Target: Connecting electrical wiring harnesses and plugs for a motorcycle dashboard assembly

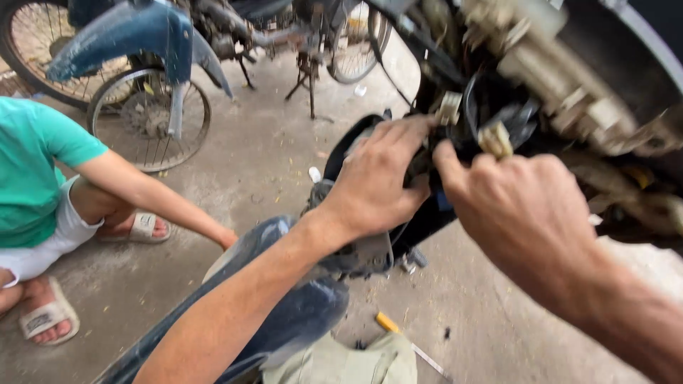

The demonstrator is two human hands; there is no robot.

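Both my hands work at the wiring in the opened front of a motorbike (pixel 569 78). My left hand (pixel 377 178) grips a bundle of black wires (pixel 491 92) just below a pale plastic connector (pixel 449 108). My right hand (pixel 523 199) pinches the same bundle beside a second cream connector (pixel 495 139). The fingertips of both hands are partly hidden among the cables. Below my arms lies the bike's dark blue front fender (pixel 284 313).
A person in a green shirt (pixel 32 171) squats at the left, one hand on the concrete floor (pixel 270 156). Another blue motorbike (pixel 142 43) stands at the back left. A yellow-handled screwdriver (pixel 409 343) lies on the floor near a khaki cloth (pixel 341 363).
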